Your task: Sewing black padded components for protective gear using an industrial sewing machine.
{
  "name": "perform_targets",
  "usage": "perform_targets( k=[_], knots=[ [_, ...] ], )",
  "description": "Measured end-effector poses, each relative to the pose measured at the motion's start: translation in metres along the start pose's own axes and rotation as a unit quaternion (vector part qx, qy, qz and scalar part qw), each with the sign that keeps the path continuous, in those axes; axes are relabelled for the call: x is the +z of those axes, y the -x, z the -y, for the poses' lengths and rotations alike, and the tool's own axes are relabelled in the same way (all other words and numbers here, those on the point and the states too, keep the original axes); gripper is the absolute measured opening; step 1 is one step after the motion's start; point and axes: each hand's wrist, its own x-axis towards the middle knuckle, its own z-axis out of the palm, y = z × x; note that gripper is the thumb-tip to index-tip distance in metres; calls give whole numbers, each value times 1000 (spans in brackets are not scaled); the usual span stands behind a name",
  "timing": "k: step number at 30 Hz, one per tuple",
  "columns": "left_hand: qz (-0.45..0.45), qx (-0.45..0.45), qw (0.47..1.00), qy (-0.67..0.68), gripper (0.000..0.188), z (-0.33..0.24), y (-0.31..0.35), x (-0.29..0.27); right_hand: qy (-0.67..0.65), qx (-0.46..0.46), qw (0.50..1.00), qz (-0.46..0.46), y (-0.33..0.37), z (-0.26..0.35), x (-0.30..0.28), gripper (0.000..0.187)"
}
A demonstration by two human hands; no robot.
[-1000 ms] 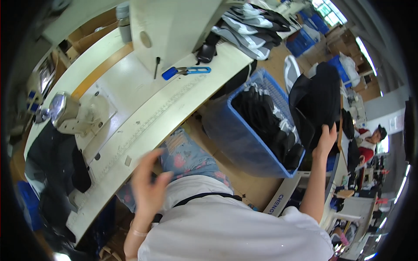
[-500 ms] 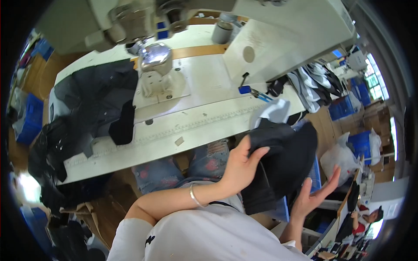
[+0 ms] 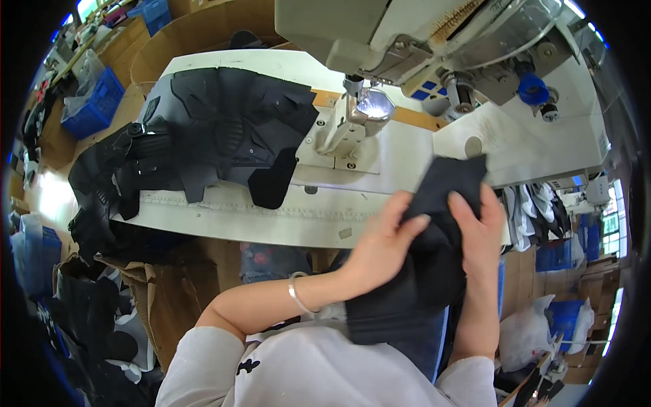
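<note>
Both hands grip a piece of black fabric (image 3: 447, 180), lifted over the front edge of the sewing table at right of centre. My left hand (image 3: 384, 245) pinches its left side between thumb and fingers, a silver bangle on the wrist. My right hand (image 3: 480, 227) is closed on its right side, thumb toward me. Below them black cloth (image 3: 400, 302) hangs down over my lap; whether it is one piece with the upper part I cannot tell. On the table to the left lie dark sewn panels (image 3: 230, 129), touched by neither hand.
A sewing machine head (image 3: 339, 37) overhangs the lit stitching post (image 3: 346, 132) at the back. A ruler strip (image 3: 271, 210) runs along the table (image 3: 298, 230). White and black pieces (image 3: 532, 214) hang at the right. Cardboard (image 3: 180, 292) and a blue crate (image 3: 95, 105) stand left.
My right hand, formerly open and apart, has come in and gripped the black fabric. The fabric's upper part now stands raised between both hands. The view has swung toward the right.
</note>
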Motion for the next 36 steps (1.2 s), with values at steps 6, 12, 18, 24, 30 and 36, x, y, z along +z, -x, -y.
perform_targets(
  k=[6, 12, 18, 24, 30, 36],
  knots=[
    [-91, -66, 992, 58, 29, -10, -21, -56, -48, -21, 994, 91, -52, -26, 55, 21],
    [-100, -113, 983, 103, 27, -22, -42, -69, -78, -31, 995, 60, -77, -23, 72, 42],
    [-89, -160, 975, 129, 30, -30, -59, -68, 64, 26, 996, 58, -104, -18, 66, 27],
    [-76, -136, 985, 76, 30, -24, -63, -85, 29, -49, 998, 38, -113, -29, 78, 26],
    [-39, 278, 707, -650, 32, -31, -138, -173, 124, -59, 991, -1, -113, -33, 74, 28],
    [181, -13, 663, -726, 83, -35, -190, -226, 160, -43, 986, 15, -115, -28, 83, 27]
  ],
)
